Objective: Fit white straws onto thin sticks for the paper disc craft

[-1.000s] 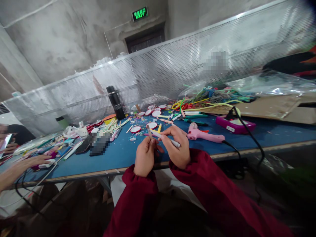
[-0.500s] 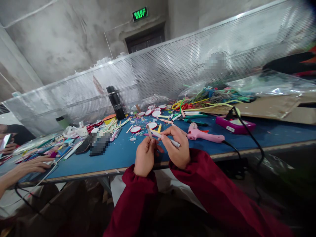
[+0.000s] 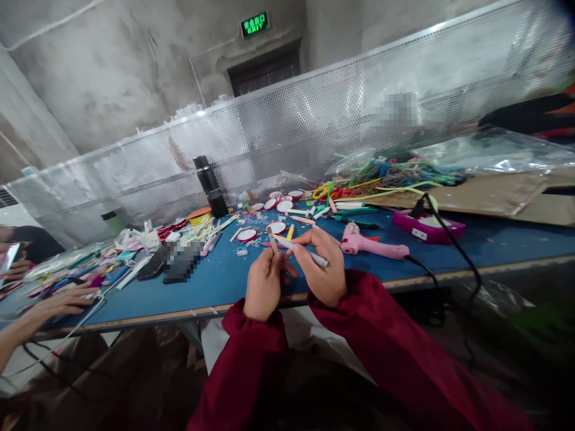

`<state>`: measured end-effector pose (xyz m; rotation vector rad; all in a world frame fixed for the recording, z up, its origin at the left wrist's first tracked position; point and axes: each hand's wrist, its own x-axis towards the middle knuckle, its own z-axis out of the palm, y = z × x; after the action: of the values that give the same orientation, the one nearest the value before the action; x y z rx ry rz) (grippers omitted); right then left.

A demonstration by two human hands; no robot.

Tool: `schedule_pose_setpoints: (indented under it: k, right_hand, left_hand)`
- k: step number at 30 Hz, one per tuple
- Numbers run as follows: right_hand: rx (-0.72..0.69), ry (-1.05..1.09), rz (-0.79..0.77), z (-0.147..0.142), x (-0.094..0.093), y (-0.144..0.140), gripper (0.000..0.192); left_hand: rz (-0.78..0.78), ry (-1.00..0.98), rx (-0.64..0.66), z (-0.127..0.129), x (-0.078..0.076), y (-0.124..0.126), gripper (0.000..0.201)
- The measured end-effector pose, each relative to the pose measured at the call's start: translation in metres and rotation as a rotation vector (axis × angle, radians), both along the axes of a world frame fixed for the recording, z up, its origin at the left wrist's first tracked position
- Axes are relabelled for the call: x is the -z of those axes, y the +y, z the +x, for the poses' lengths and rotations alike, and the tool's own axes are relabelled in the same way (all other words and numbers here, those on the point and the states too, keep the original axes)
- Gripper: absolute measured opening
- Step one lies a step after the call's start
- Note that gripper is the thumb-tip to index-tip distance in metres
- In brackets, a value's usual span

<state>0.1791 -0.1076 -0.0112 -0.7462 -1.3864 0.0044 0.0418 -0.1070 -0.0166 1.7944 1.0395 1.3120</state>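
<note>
Above the table's near edge, my left hand pinches a short, flat, tan wooden stick, which points up. My right hand is closed around a white marker pen with a greyish back end. The pen's front end is at the stick, just above my left fingertips; whether they touch is too small to tell. Beyond my hands lie red-rimmed white discs and a yellow stick. To the right of my right hand rests a pink glue gun with a black cord.
A purple box with a black cable stands at right, before tangled coloured cords and cardboard. A black bottle stands by the perforated metal divider. Phones and thin sticks lie left, near a co-worker's hand.
My hands, the stick and the pen hold almost the same pose. At the left, the co-worker's forearm has shifted slightly.
</note>
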Motion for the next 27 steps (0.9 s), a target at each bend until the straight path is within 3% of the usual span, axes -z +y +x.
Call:
schedule_pose_setpoints:
  k: [27]
  right_hand:
    - [-0.029,-0.016,0.017,0.0004,0.0000,-0.0010,0.012]
  left_hand:
    - [0.026,-0.031,-0.006,0.0001,0.0006,-0.0002,0.036]
